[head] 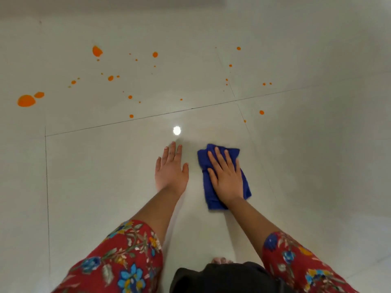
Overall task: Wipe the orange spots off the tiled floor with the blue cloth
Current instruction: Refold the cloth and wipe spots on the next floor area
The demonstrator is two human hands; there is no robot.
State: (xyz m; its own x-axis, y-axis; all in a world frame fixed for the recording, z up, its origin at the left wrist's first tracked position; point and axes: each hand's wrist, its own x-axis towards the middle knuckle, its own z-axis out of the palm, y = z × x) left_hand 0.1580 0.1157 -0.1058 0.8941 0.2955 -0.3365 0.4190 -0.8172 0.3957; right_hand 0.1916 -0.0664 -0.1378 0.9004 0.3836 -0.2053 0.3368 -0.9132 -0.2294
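From the head camera, looking down: the person leans forward over a pale, glossy tiled floor [306, 155], both arms stretched out ahead. The left hand [171, 168] lies flat on the bare tile, palm down, fingers straight and close together, holding nothing. Just beside it, with a narrow strip of floor between, the right hand [226, 176] presses palm down on the blue cloth [211, 199], fingers spread a little and laid flat across it rather than curled around it. The cloth is folded into a thick oblong, lying on the tile with its long side running away from the person; its far corners poke out past the fingertips and its near end shows below the wrist.

The orange spots [26, 100] are all farther off, well apart from the cloth, mostly beyond the dark grout line [127, 121] that crosses the floor. The largest blot sits at far left with a smaller one touching its upper edge (a second sizeable drop lies higher up), and many small dots scatter to the right. Two small ones lie on the near side of the line, to the right of the cloth.

A bright round light reflection [176, 130] glints on the tile just ahead of the left fingertips. Both forearms emerge from red floral sleeves [118, 256]. At the bottom edge there is dark fabric [222, 278], with toes [221, 260] just above it.
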